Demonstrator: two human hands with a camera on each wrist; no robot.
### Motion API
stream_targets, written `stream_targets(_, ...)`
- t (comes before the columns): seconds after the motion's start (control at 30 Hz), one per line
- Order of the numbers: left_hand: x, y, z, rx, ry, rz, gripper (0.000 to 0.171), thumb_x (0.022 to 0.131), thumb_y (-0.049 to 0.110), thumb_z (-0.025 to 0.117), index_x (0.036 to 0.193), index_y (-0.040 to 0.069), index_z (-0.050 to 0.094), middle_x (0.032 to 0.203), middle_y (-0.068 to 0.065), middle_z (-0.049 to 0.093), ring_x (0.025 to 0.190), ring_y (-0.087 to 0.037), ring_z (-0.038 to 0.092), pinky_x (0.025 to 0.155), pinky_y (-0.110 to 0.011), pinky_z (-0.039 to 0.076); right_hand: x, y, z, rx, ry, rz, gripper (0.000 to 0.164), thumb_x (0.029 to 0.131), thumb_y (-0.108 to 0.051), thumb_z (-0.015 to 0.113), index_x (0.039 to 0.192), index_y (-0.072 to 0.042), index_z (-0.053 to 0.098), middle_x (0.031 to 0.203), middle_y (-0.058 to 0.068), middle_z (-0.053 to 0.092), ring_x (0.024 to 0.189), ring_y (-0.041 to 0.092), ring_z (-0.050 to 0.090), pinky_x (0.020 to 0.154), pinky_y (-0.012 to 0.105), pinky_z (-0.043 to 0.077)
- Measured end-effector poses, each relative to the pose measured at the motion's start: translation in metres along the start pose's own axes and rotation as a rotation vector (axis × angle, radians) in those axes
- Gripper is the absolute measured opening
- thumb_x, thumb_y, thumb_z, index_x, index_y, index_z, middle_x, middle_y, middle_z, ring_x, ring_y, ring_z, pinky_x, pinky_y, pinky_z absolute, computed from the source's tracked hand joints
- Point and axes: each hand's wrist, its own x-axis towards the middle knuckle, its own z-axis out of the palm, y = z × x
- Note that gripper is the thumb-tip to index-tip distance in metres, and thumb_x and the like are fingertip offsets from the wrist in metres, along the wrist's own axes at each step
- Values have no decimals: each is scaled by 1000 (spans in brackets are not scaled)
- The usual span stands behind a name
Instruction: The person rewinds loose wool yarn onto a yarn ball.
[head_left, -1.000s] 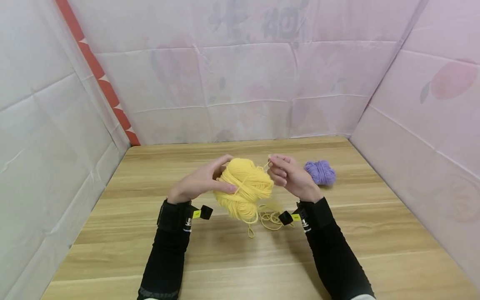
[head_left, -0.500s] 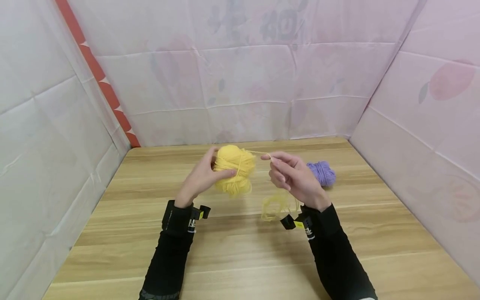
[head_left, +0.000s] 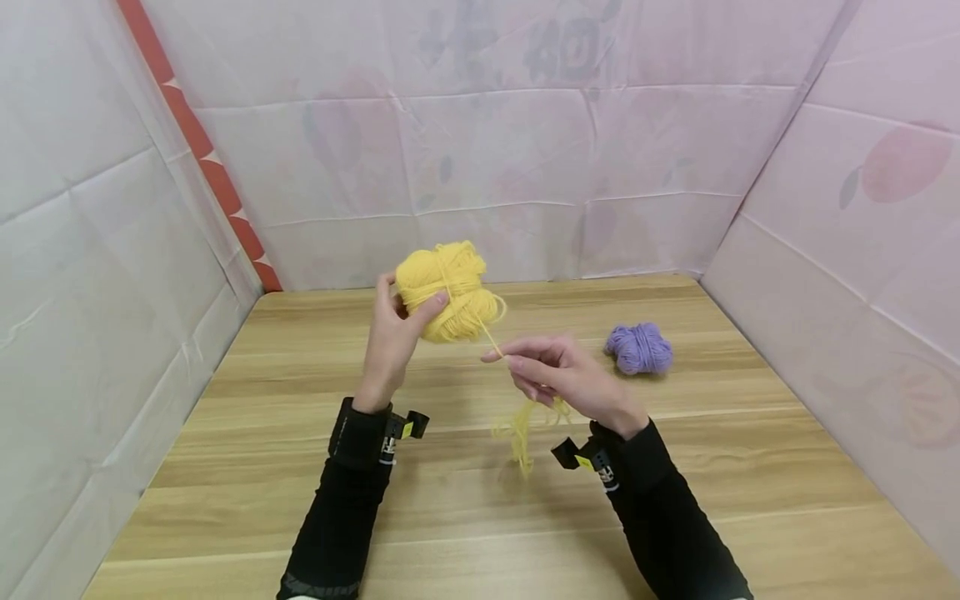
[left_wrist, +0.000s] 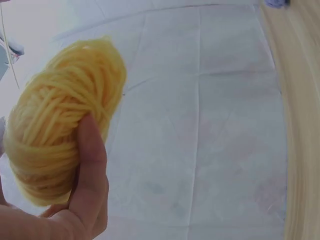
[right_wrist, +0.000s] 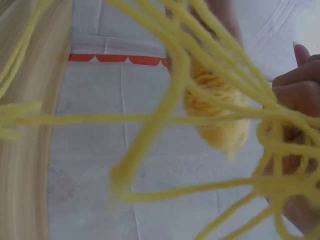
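Observation:
My left hand (head_left: 392,342) grips a yellow yarn ball (head_left: 444,292) above the far part of the table, thumb across its front. In the left wrist view the yarn ball (left_wrist: 65,115) shows its crossed windings, with the thumb pressed into them. A single strand (head_left: 491,337) runs from the ball down to my right hand (head_left: 566,375), which pinches it between thumb and index finger. Loose yellow yarn loops (head_left: 521,433) hang below the right hand. Close to the right wrist camera, these yarn loops (right_wrist: 170,100) partly cover the ball and the hand (right_wrist: 300,95).
A purple yarn ball (head_left: 640,348) lies on the wooden table (head_left: 450,533), to the right of my right hand. Pale printed sheets (head_left: 487,158) stand around the table at the back and both sides.
The left hand has lifted the yellow yarn ball up and to the left, turning it. The right hand has moved down and left with the strand. Its loose loops now hang below it.

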Motion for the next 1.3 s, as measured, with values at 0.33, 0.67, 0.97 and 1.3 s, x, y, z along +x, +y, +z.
stream_targets(0.33,-2,12,-3,-313,-12,21,44,96,19,59,131,15,34,120,-9,55,101,-17,64,81,-26,58,14,27,-5,-31,-151,98,27,101,-22,49,120,-11,65,64,0,43,48,9,34,42,38,24)
stream_targets(0.67,-5,26,-12,-646,-116,47,37,101,19,50,136,14,39,117,-4,53,99,-14,62,81,-24,57,27,79,-24,30,-248,154,35,104,-22,43,108,9,58,59,-2,33,48,14,26,47,41,19)
stream_targets(0.97,-8,32,-27,-917,-226,26,38,92,26,66,124,13,51,111,-4,60,96,-16,63,82,-28,56,23,131,-56,30,-85,405,45,103,-35,44,100,8,56,58,-7,28,50,8,23,52,30,20)
stream_targets(1.3,-10,39,-50,-1012,-191,113,32,95,22,61,122,7,52,109,-10,61,93,-21,62,78,-32,55,5,130,-82,-437,314,523,63,103,-48,35,103,7,67,71,7,59,68,22,56,70,34,50)
